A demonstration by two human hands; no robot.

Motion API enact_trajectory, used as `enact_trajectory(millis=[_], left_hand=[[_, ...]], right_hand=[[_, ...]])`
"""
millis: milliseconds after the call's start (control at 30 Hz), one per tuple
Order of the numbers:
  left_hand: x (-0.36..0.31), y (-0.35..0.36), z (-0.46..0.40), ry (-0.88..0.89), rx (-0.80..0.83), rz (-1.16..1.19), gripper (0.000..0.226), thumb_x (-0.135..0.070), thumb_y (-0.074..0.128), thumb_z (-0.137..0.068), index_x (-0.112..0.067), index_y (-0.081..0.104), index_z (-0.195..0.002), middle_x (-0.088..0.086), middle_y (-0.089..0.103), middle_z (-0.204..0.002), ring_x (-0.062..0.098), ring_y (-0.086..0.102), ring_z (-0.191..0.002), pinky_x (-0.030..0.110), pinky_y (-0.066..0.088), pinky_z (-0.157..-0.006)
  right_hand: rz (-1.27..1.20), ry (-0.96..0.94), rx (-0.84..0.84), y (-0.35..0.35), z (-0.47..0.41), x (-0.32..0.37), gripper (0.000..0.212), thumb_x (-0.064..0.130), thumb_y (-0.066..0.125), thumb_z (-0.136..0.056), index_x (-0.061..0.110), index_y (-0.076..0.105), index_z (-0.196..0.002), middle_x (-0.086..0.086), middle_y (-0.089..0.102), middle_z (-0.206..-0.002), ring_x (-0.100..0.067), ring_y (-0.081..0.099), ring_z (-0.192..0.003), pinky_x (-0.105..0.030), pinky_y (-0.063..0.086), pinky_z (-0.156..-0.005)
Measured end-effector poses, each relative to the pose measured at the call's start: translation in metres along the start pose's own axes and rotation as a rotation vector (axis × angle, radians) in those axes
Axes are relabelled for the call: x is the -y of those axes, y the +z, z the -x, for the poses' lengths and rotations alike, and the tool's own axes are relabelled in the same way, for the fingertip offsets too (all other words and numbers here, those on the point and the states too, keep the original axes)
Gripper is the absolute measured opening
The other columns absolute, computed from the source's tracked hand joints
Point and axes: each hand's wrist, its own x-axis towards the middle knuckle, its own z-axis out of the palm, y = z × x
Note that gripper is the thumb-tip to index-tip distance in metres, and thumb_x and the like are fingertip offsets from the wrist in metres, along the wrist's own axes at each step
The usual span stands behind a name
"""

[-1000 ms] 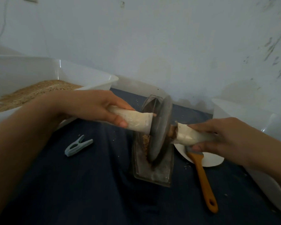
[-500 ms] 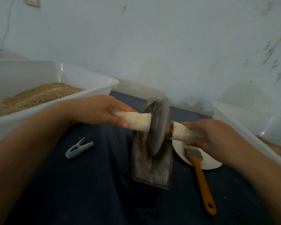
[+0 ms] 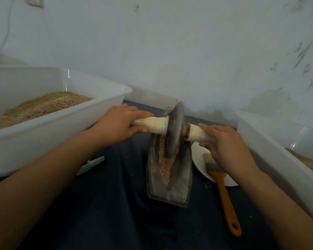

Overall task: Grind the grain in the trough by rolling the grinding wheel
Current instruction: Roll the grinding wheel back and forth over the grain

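both hands, left hand (image 3: 118,126) and right hand (image 3: 222,141), grip the handles either side of the grinding wheel (image 3: 174,130), keeping it upright in the trough (image 3: 168,170) over the grain (image 3: 165,165).

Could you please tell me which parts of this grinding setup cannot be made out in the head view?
- Clothespin: mostly hidden behind the left forearm.
- Right tub: cut off by the frame's right edge, contents barely visible.
- Brush bristles: partly covered by the right hand.
- Trough far end: hidden behind the grinding wheel.
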Motion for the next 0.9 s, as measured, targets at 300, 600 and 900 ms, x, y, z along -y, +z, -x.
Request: enact_trajectory(millis=[300,600,900], left_hand=[[0.003,-0.057,0.018,0.135,0.517,0.582,0.041,-0.042,0.062,-0.075,-0.036,0.062,-0.116,-0.025,0.066,-0.104,-0.007,0.060,-0.097,0.003,0.040,-0.080],[-0.007,0.002,-0.001,0.019,-0.083,-0.138,0.049,-0.042,0.053,-0.090,-0.034,0.042,-0.138,-0.002,0.057,-0.121,0.019,0.046,-0.110,0.030,0.030,-0.091],[0.000,-0.055,0.016,0.076,0.484,0.496,0.042,-0.048,0.062,-0.072,-0.038,0.062,-0.113,-0.023,0.066,-0.104,-0.006,0.059,-0.097,0.008,0.041,-0.084]], right_hand=[[-0.221,-0.113,0.327,-0.062,0.024,-0.006,0.045,0.040,0.068,-0.077,0.052,0.051,-0.117,0.027,0.052,-0.084,0.003,0.049,-0.082,-0.013,0.035,-0.069],[0.025,0.025,-0.010,0.003,-0.002,-0.004,0.053,0.032,0.057,-0.090,0.028,0.039,-0.140,0.002,0.056,-0.129,-0.019,0.048,-0.115,-0.029,0.033,-0.093],[-0.079,-0.080,0.270,-0.049,0.015,-0.006,0.051,0.038,0.066,-0.082,0.041,0.049,-0.130,0.015,0.057,-0.107,-0.005,0.047,-0.095,-0.022,0.033,-0.076]])
